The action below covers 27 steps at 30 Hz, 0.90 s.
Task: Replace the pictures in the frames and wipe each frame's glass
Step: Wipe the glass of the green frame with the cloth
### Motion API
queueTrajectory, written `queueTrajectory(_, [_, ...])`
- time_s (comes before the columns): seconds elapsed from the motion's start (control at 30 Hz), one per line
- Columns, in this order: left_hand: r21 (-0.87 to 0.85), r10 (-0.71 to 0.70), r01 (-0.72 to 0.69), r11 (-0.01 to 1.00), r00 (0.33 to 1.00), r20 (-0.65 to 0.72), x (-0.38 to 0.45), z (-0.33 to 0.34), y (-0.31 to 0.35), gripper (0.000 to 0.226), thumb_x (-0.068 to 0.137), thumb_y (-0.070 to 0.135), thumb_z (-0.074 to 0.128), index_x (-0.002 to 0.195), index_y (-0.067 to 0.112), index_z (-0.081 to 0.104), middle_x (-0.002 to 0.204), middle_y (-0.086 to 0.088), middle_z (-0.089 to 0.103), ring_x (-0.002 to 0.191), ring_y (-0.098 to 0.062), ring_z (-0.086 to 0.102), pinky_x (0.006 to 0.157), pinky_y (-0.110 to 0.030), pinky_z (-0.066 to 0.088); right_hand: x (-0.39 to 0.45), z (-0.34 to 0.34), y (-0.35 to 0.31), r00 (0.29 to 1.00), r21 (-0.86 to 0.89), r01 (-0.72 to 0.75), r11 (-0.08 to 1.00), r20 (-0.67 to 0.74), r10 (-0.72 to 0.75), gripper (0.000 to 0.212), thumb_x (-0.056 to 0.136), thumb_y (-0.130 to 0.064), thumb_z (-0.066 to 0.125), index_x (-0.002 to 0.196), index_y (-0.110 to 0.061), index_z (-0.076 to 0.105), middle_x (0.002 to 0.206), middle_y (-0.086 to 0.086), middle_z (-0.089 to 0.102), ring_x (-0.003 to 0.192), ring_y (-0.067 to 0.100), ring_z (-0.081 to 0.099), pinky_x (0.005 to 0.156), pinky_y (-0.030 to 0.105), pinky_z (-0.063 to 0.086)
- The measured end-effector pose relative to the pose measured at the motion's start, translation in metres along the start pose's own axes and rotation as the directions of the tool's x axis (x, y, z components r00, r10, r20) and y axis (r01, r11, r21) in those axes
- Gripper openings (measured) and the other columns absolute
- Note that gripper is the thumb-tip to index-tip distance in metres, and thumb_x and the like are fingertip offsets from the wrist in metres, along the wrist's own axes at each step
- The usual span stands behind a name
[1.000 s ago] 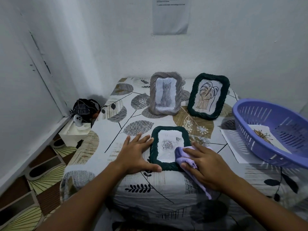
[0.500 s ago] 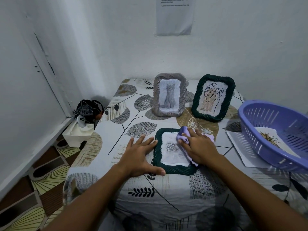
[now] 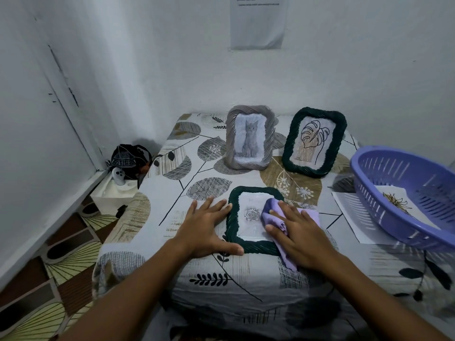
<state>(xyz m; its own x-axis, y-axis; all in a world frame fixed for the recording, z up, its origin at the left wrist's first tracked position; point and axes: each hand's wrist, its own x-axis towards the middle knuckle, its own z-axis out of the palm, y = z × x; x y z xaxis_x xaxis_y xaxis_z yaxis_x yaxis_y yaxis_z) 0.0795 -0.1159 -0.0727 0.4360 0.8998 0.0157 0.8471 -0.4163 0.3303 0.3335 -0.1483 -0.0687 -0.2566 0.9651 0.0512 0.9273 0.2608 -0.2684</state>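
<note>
A dark green frame (image 3: 233,217) with a rose picture lies flat on the cloth-covered table (image 3: 172,212) in front of me. My left hand (image 3: 208,230) rests flat against its left edge, the thumb along its near edge. My right hand (image 3: 295,235) presses a purple cloth (image 3: 272,212) onto the right side of the glass. Behind stand a grey frame (image 3: 250,137) with a cat picture and a second dark green frame (image 3: 314,142) with a leaf drawing.
A purple plastic basket (image 3: 384,198) at the right holds a loose flower picture (image 3: 397,201). A sheet of paper (image 3: 349,217) lies under it. A white box (image 3: 113,195) with a dark cap sits on the floor at the left, by the wall.
My right hand has slid the purple cloth back and forth over the glass: from the near right corner up to the far right, then back toward the middle right. My left hand stayed put.
</note>
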Motion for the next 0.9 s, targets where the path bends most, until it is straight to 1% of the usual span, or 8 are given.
queueTrajectory(0.13, [0.001, 0.006, -0.006, 1.000, 1.000, -0.004, 0.000, 0.000, 0.000, 0.129, 0.043, 0.099, 0.037, 0.151, 0.031, 0.017, 0.159, 0.013, 0.009, 0.147, -0.010, -0.006, 0.118, -0.046, -0.011, 0.030, -0.006, 0.006, 0.998, -0.067, -0.059, 0.996, 0.033, 0.061, 0.103, 0.068, -0.085, -0.005, 0.151, -0.028, 0.019, 0.161, 0.004, 0.006, 0.147, 0.023, 0.008, 0.118, 0.041, 0.008])
queueTrajectory(0.27, [0.001, 0.005, -0.005, 1.000, 1.000, -0.002, 0.001, 0.001, -0.001, 0.128, 0.045, 0.098, 0.040, 0.151, 0.031, 0.017, 0.159, 0.013, 0.009, 0.147, -0.010, -0.007, 0.118, -0.046, -0.011, 0.057, -0.002, 0.001, 0.991, -0.070, -0.087, 0.994, 0.097, 0.094, 0.124, 0.051, -0.094, -0.015, 0.153, -0.028, 0.008, 0.160, 0.005, -0.008, 0.147, 0.027, -0.008, 0.118, 0.047, 0.000])
queueTrajectory(0.4, [0.013, 0.002, -0.002, 1.000, 1.000, 0.001, 0.001, 0.002, -0.001, 0.128, 0.044, 0.099, 0.038, 0.151, 0.031, 0.016, 0.159, 0.013, 0.009, 0.147, -0.009, -0.008, 0.118, -0.046, -0.010, 0.050, 0.001, -0.008, 0.993, -0.060, 0.055, 0.997, 0.104, -0.049, 0.113, 0.057, -0.092, -0.014, 0.152, -0.034, 0.009, 0.158, -0.005, -0.011, 0.144, 0.021, -0.022, 0.118, 0.046, -0.009])
queueTrajectory(0.53, [0.008, 0.005, -0.005, 1.000, 1.000, -0.007, 0.002, 0.002, -0.001, 0.129, 0.043, 0.100, 0.037, 0.151, 0.031, 0.016, 0.159, 0.013, 0.009, 0.147, -0.009, -0.007, 0.118, -0.046, -0.009, 0.020, 0.000, -0.003, 0.971, -0.020, 0.212, 0.977, 0.116, -0.209, 0.096, 0.068, -0.089, -0.008, 0.149, -0.041, 0.010, 0.156, -0.017, -0.009, 0.142, 0.005, -0.024, 0.118, 0.035, -0.013])
queueTrajectory(0.7, [0.013, -0.001, 0.001, 1.000, 1.000, -0.011, 0.001, 0.002, -0.001, 0.127, 0.045, 0.098, 0.041, 0.151, 0.032, 0.017, 0.159, 0.015, 0.009, 0.147, -0.008, -0.007, 0.119, -0.046, -0.009, 0.015, -0.017, 0.014, 0.960, 0.080, 0.222, 0.972, 0.156, -0.233, 0.088, 0.072, -0.085, -0.006, 0.146, -0.046, 0.023, 0.157, -0.017, 0.001, 0.144, 0.002, -0.014, 0.117, 0.031, -0.010])
queueTrajectory(0.77, [0.010, -0.001, 0.001, 1.000, 1.000, -0.011, 0.001, 0.001, -0.001, 0.127, 0.045, 0.098, 0.040, 0.151, 0.032, 0.017, 0.159, 0.015, 0.009, 0.146, -0.007, -0.008, 0.118, -0.044, -0.010, 0.022, -0.020, 0.013, 0.961, 0.253, 0.173, 0.952, 0.169, -0.219, 0.096, 0.069, -0.088, -0.004, 0.141, -0.041, 0.039, 0.157, -0.012, 0.012, 0.146, 0.005, -0.004, 0.118, 0.036, -0.007])
queueTrajectory(0.83, [0.005, -0.001, 0.001, 1.000, 1.000, -0.014, 0.001, 0.001, 0.000, 0.128, 0.044, 0.099, 0.039, 0.151, 0.033, 0.017, 0.159, 0.015, 0.009, 0.146, -0.006, -0.008, 0.118, -0.043, -0.011, 0.022, -0.024, 0.005, 0.985, 0.481, 0.082, 0.873, 0.096, -0.145, 0.086, 0.075, -0.084, 0.007, 0.129, -0.037, 0.055, 0.154, -0.011, 0.025, 0.145, 0.005, 0.008, 0.118, 0.036, -0.001])
queueTrajectory(0.9, [-0.003, -0.001, 0.001, 1.000, 1.000, -0.013, 0.001, 0.001, 0.000, 0.128, 0.043, 0.099, 0.039, 0.151, 0.033, 0.017, 0.159, 0.015, 0.008, 0.146, -0.006, -0.008, 0.118, -0.043, -0.011, 0.014, -0.028, -0.010, 0.998, 0.583, 0.037, 0.811, -0.070, 0.005, 0.066, 0.087, -0.069, 0.024, 0.123, -0.029, 0.062, 0.149, -0.005, 0.038, 0.141, 0.009, 0.024, 0.113, 0.028, 0.011])
